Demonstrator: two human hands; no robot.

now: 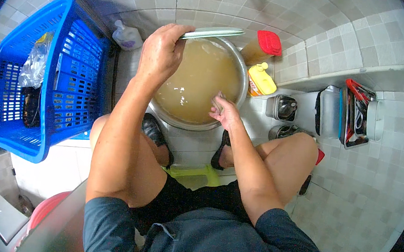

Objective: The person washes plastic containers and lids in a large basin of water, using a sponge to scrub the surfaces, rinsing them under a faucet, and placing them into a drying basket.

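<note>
In front of me on the tiled floor stands a round metal basin full of cloudy brownish water. My left hand grips one end of a flat, pale green-white panel, which looks like a lid or lids. The panel is seen nearly edge-on above the basin's far rim. Over the near right part of the water, my right hand has its fingers curled around a small greyish item, perhaps a scrubbing pad; its shape is partly hidden by the fingers.
A large blue plastic basket stands at left, holding a clear bag. Beyond it is a white pump bottle. Right of the basin are a red-lidded container, a yellow bottle, stacked containers and a tray of utensils.
</note>
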